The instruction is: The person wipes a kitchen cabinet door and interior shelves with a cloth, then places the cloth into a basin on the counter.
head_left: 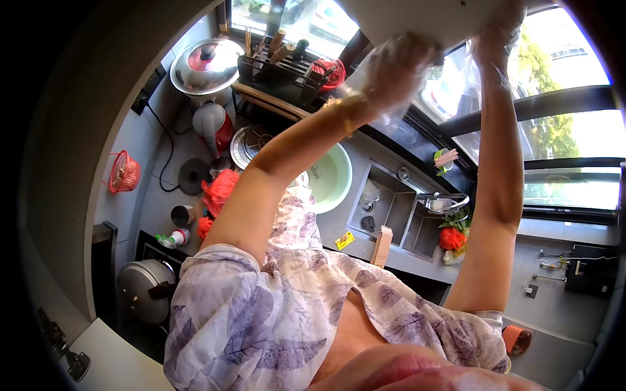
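Note:
Both my arms stretch up toward the top of the view, and both hands wear clear plastic gloves. My left hand [401, 72] is closed at the lower left edge of a smooth white panel-like object [424, 16]. On the panel's right side, my right hand [501, 32] grips near its edge, partly cut off by the frame. The upper part of the white object is out of view, so I cannot tell its exact kind. A small dark dot shows on its surface. Glare from the window blurs the fingers.
Below lie a double sink [385, 202] with a faucet [445, 203], a pale green basin [331, 177] and a yellow packet [344, 240]. A knife rack [280, 75], a lidded steamer pot [205, 68], red bags [220, 190] and a pressure cooker [145, 291] stand at left. Windows [561, 52] are at right.

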A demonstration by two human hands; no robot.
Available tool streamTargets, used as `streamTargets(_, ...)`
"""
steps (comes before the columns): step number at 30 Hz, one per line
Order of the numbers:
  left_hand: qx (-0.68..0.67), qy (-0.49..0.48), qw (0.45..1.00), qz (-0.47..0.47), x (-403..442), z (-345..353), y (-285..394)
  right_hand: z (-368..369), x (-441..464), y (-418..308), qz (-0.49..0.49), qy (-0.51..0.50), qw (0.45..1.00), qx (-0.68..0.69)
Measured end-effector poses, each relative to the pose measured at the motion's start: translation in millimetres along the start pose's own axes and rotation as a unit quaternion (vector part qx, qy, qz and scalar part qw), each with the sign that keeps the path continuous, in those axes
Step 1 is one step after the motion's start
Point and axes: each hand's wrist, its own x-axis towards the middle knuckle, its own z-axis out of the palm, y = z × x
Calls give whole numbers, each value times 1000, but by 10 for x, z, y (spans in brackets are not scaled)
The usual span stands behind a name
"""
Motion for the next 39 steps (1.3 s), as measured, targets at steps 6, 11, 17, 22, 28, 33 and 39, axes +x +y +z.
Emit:
streamTargets(6, 11, -83, 994, -68, -439, -20, 31, -27, 6, 21, -6, 5, 1000, -8)
streamTargets(11, -25, -72, 995, -63, -536, -114, -80, -30, -7, 45, -12, 4, 1000, -10)
streamTargets(17, 61, -46, 997, -24, 129, 35, -6, -27, -3, 89, -20, 6, 1000, -16)
streamTargets(22, 2, -63, 997, -42, -275, -28, -131, -37, 18, 96, -27, 9, 999, -16)
streamTargets(28, -7, -14, 999, -38, -205, -73, -57, -35, 7, 99, -35, 9, 999, -18)
streamTargets(33, 84, -19, 996, -38, 273, -41, 249, -20, 23, 128, -44, 10, 999, -19)
streamTargets(39, -43, -57, 996, -58, -521, -111, 44, -6, 28, 134, -55, 9, 998, -20)
